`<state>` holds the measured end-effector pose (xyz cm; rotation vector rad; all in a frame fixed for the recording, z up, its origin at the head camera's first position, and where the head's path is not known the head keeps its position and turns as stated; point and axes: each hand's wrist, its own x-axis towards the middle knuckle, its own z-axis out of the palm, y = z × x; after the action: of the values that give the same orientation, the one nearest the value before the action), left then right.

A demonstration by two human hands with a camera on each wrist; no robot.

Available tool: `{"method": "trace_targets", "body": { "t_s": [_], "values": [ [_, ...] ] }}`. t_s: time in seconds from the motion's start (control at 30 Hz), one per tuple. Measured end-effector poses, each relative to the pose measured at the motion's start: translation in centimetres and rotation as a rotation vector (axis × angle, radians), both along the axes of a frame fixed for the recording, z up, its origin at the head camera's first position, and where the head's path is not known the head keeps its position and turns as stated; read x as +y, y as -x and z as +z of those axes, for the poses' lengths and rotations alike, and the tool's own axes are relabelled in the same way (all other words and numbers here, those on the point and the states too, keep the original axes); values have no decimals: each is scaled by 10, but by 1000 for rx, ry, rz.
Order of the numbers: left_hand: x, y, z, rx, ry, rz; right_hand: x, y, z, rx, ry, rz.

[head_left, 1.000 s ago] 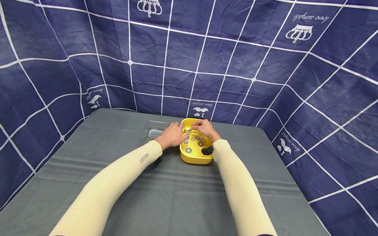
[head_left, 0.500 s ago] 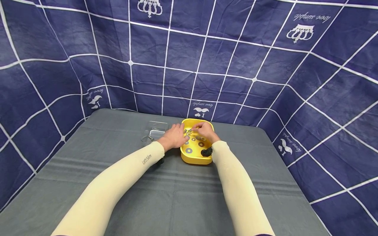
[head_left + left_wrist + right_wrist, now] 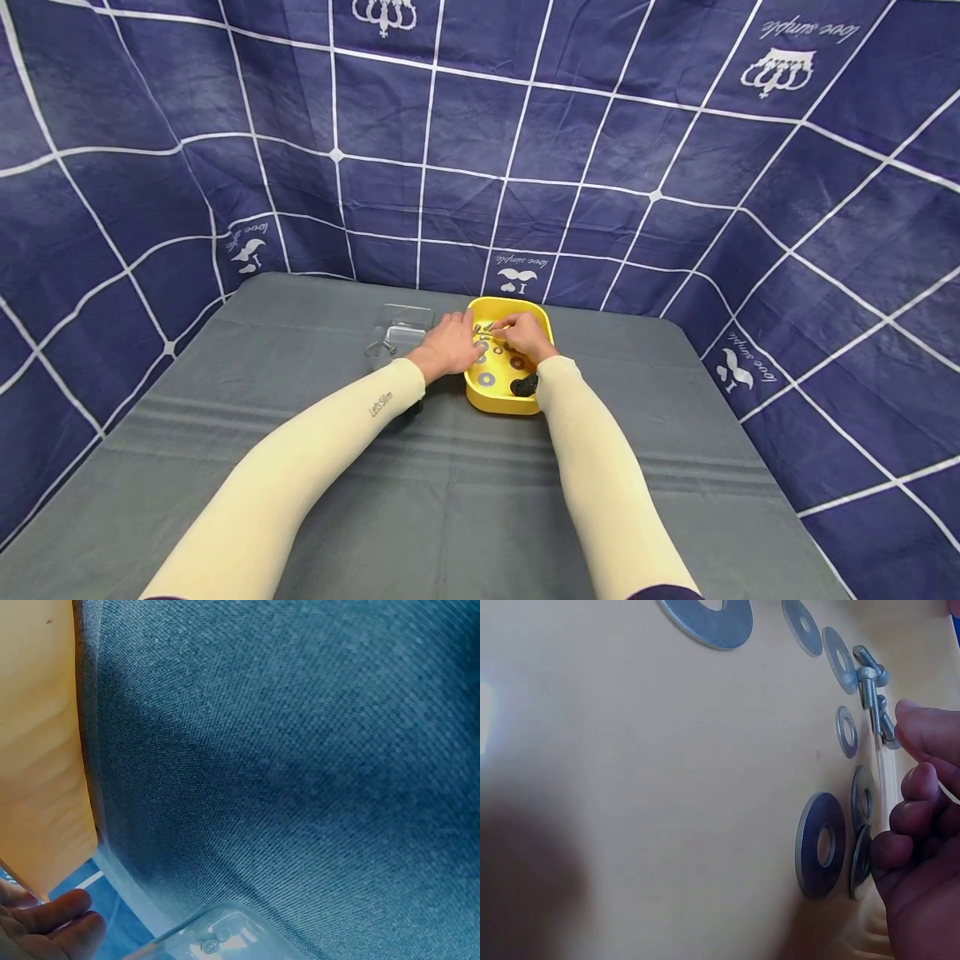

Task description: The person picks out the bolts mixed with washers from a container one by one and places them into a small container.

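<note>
A yellow bin (image 3: pixel 504 403) stands on the grey cloth, holding several flat metal washers (image 3: pixel 486 379) and a small cluster of socket-head bolts (image 3: pixel 870 686). My left hand (image 3: pixel 452 343) grips the bin's left wall, thumb over the rim and fingers along the outside. Inside the bin, my right hand (image 3: pixel 523 335) reaches down to the bolts with curled fingers. In the right wrist view, one fingertip (image 3: pixel 915 724) lies against the head of a bolt; whether anything is pinched is hidden. Washers lie close below that hand.
Left of the bin, partly behind my left hand, is a clear plastic box (image 3: pixel 397 321) with what looks like a bolt (image 3: pixel 388 347) in it. Dark wrist devices sit below both wrists. A blue checked curtain (image 3: pixel 480 150) rises behind the grey table (image 3: pixel 337 500).
Both hands keep nearly the same place at the bin. My right fingers shift slightly among the bolts, and my left hand slides a little along the rim. The head view shifts a little.
</note>
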<state>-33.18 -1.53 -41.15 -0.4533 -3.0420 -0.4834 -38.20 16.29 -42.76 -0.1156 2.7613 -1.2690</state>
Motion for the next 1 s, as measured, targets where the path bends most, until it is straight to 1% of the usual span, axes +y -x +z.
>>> {"method": "trace_targets", "body": {
  "t_s": [0.17, 0.27, 0.4, 0.53, 0.63, 0.9, 1.0],
  "values": [
    [1, -1, 1, -1, 20, 1, -1, 1, -1, -26, -8, -37],
    [2, -2, 1, 0, 29, 4, -3, 2, -3, -23, -19, -53],
    [2, -1, 0, 4, 48, 2, -5, 4, -5, 5, -56, -50],
    [3, -1, 1, 3, 84, -8, -6, 6, -7, -11, -59, -65],
    [4, -1, 1, 4, 93, -11, -5, 6, -8, -15, -72, -73],
    [4, -1, -1, 31, 66, -17, -6, 6, -9, 58, -114, -44],
    [3, -1, -1, 35, 66, -10, -8, 6, -9, 59, -124, -48]
  ]
}}
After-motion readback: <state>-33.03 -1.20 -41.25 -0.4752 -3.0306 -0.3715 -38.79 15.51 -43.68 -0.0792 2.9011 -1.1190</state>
